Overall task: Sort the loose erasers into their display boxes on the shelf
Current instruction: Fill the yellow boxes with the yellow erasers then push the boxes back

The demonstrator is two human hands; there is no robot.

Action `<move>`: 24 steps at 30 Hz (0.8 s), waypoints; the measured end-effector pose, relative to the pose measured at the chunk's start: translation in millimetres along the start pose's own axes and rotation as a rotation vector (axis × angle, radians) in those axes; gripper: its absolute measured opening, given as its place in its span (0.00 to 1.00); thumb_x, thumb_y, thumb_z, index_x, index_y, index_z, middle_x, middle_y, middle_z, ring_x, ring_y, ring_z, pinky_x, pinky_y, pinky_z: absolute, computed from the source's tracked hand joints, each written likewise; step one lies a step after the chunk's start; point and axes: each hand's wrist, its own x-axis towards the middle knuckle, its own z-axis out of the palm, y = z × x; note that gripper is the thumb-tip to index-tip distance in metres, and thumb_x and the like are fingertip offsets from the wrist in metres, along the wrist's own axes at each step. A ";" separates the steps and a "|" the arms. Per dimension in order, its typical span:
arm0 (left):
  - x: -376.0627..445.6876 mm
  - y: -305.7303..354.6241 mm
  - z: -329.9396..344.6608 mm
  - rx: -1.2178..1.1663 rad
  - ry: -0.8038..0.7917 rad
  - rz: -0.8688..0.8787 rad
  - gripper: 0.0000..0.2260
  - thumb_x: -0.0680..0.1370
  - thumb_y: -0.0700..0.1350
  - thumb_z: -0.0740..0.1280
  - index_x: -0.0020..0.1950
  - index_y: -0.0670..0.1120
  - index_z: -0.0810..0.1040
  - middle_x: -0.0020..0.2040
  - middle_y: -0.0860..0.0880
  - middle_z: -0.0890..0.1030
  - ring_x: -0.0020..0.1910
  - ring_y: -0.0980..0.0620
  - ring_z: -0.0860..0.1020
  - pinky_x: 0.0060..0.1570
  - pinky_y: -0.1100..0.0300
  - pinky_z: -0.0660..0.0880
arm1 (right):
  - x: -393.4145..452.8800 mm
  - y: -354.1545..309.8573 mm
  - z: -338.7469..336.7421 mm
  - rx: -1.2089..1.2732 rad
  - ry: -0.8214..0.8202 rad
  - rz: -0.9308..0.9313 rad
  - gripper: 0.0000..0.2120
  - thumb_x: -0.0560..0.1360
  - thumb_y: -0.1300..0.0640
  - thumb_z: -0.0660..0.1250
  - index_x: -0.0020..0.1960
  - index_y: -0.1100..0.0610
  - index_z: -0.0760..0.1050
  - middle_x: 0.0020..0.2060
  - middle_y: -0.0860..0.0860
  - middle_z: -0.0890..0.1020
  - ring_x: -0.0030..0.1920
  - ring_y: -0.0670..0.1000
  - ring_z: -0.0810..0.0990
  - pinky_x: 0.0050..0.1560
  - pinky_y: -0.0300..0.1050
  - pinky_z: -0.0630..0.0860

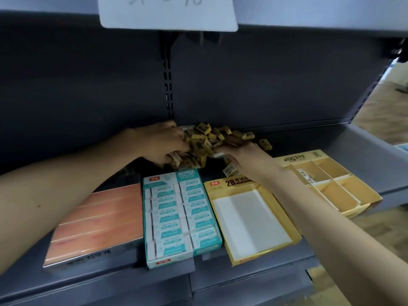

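Two hands gather loose erasers at the back of a shop shelf.

Nearest, an empty yellow display box (251, 219) awaits filling. Behind it, the left hand (159, 142) and right hand (245, 154) dig into the eraser pile (207, 140), apparently grasping some; next, lift a handful forward.

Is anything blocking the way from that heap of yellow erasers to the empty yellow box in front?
Nothing visible. The eraser pile lies just behind the open yellow 2B box; only the right hand and its forearm cross above it.
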 end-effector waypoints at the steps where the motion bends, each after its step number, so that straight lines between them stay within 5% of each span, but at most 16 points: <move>1: -0.5 0.7 0.0 -0.026 0.008 -0.008 0.07 0.73 0.49 0.68 0.41 0.53 0.70 0.39 0.60 0.71 0.40 0.59 0.69 0.55 0.57 0.68 | 1.5 0.4 1.4 -0.012 -0.011 -0.008 0.17 0.76 0.67 0.62 0.60 0.53 0.77 0.60 0.53 0.75 0.54 0.56 0.79 0.53 0.43 0.75; 5: -3.8 5.1 -6.4 -0.318 0.025 -0.102 0.13 0.72 0.45 0.70 0.39 0.56 0.67 0.39 0.57 0.71 0.40 0.54 0.73 0.39 0.56 0.71 | 3.6 -0.6 -3.3 -0.003 -0.049 -0.003 0.17 0.75 0.68 0.62 0.58 0.51 0.77 0.62 0.52 0.67 0.51 0.55 0.78 0.48 0.37 0.70; 8: 0.6 10.3 -10.7 -0.549 0.085 -0.181 0.10 0.73 0.42 0.70 0.49 0.53 0.73 0.46 0.53 0.75 0.46 0.53 0.75 0.42 0.56 0.74 | 4.9 -0.6 -8.8 -0.016 -0.056 -0.015 0.23 0.74 0.69 0.61 0.65 0.51 0.71 0.69 0.53 0.61 0.49 0.50 0.78 0.46 0.39 0.74; 12: 12.4 24.6 -14.0 -0.780 0.135 -0.253 0.12 0.75 0.40 0.67 0.57 0.48 0.75 0.45 0.53 0.78 0.43 0.55 0.77 0.42 0.59 0.73 | 3.2 6.9 -18.7 -0.026 -0.072 0.123 0.30 0.77 0.64 0.61 0.75 0.50 0.54 0.56 0.56 0.73 0.44 0.54 0.76 0.41 0.40 0.67; 14: 20.5 32.7 -17.3 -0.836 0.131 -0.285 0.12 0.76 0.42 0.68 0.59 0.49 0.76 0.48 0.51 0.79 0.43 0.57 0.77 0.44 0.60 0.73 | 1.3 15.3 -24.4 -0.044 -0.040 0.131 0.27 0.77 0.61 0.60 0.73 0.52 0.57 0.52 0.58 0.76 0.45 0.57 0.77 0.40 0.43 0.69; 17: 35.1 45.0 -23.3 -0.925 0.107 -0.303 0.08 0.75 0.44 0.69 0.54 0.49 0.78 0.49 0.50 0.81 0.47 0.52 0.79 0.49 0.55 0.75 | -2.3 33.6 -31.9 -0.110 0.000 0.103 0.19 0.77 0.61 0.61 0.68 0.56 0.67 0.60 0.57 0.75 0.57 0.59 0.75 0.52 0.47 0.71; 20: 53.5 60.5 -32.9 -1.001 0.124 -0.309 0.08 0.74 0.42 0.69 0.53 0.49 0.79 0.50 0.48 0.82 0.50 0.51 0.79 0.55 0.52 0.74 | -10.5 57.1 -44.1 0.015 0.056 0.121 0.13 0.75 0.63 0.62 0.59 0.57 0.75 0.59 0.53 0.74 0.54 0.56 0.76 0.49 0.44 0.70; 24: 83.0 86.1 -46.0 -1.067 0.190 -0.322 0.11 0.73 0.35 0.68 0.47 0.51 0.80 0.50 0.49 0.80 0.48 0.54 0.78 0.48 0.64 0.74 | -26.2 93.2 -61.7 0.204 0.036 0.144 0.14 0.74 0.64 0.63 0.59 0.54 0.76 0.58 0.51 0.71 0.54 0.50 0.74 0.52 0.42 0.70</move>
